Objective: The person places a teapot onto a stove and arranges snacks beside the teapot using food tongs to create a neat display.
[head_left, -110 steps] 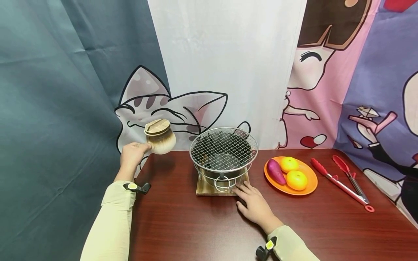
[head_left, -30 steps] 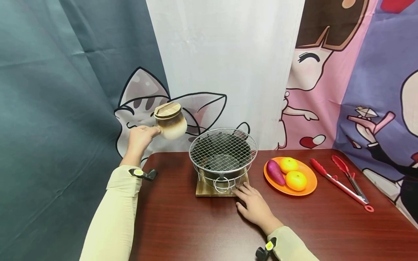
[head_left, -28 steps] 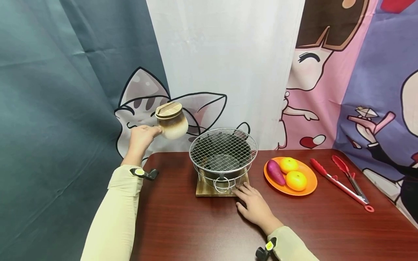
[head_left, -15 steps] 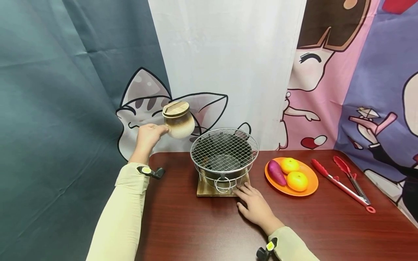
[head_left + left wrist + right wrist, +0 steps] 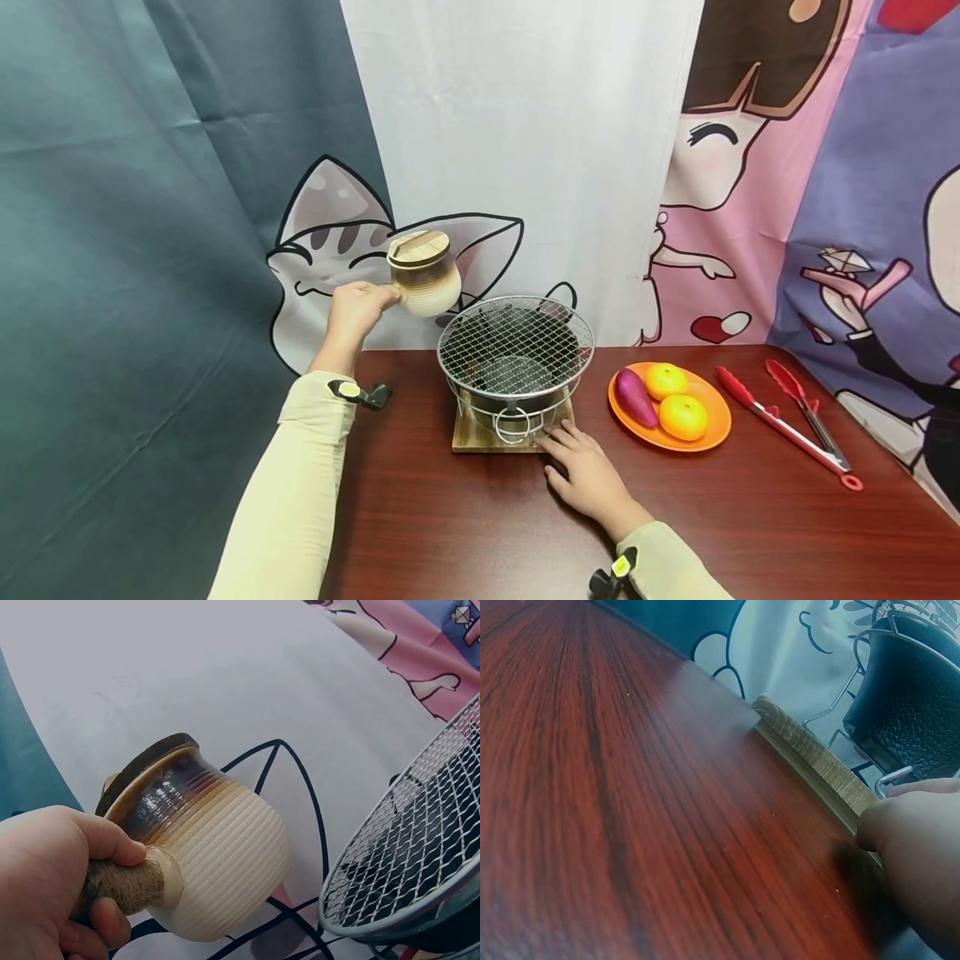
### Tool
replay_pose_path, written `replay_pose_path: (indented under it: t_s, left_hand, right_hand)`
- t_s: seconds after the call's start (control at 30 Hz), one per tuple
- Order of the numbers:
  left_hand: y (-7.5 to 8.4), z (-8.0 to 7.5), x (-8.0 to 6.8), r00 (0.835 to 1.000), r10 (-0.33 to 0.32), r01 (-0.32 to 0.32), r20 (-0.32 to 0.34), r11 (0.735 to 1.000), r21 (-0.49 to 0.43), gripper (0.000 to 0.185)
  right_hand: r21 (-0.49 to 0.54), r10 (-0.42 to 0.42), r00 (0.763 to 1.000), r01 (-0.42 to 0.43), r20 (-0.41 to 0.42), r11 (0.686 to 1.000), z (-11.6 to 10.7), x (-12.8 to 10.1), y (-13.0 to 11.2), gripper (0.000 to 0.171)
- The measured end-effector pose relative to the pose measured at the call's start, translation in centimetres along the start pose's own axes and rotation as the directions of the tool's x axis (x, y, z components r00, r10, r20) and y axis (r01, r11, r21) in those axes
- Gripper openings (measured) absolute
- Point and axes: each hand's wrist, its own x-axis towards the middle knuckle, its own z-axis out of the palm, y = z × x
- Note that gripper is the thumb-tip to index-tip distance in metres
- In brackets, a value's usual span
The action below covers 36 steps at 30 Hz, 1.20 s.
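From the head view, your left hand (image 5: pixel 356 307) holds the ribbed clay pot (image 5: pixel 426 268) in the air, up and left of the wire-mesh grill (image 5: pixel 515 342); your right hand (image 5: pixel 585 475) rests on the tabletop (image 5: pixel 465 517), fingers relaxed at the grill's wooden base (image 5: pixel 480 437). In the left wrist view, your fingers (image 5: pixel 105 840) curl round the pot's rope-wrapped handle (image 5: pixel 124 883). In the right wrist view, a fingertip (image 5: pixel 900 825) touches the base

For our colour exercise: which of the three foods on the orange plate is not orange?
The purple sweet potato, lying at the plate's left side; the two round fruits beside it are orange.
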Motion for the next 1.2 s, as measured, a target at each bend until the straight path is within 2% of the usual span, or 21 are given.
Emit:
replay_pose_path:
  t_s: [0.23, 0.7, 1.2]
  left_hand:
    - [0.2, 0.9, -0.2, 1.0, 0.017, -0.017, 0.015, 1.0, 0.022, 0.03]
    - [0.8, 3.2, -0.5, 0.998, 0.037, -0.034, 0.051, 0.998, -0.06, 0.028]
    - [1.6, 4.4, -0.6, 0.995, 0.044, -0.041, 0.088, 0.998, -0.046, 0.029]
  right_hand:
    - [-0.003, 0.006, 1.0, -0.006, 0.008, 1.0, 0.1, -0.1, 0.1, 0.046]
    - [0.009, 0.006, 1.0, -0.006, 0.01, 1.0, 0.1, -0.1, 0.0, 0.046]
    - [0.002, 0.003, 1.0, -0.003, 0.007, 1.0, 0.3, -0.2, 0.3, 0.047]
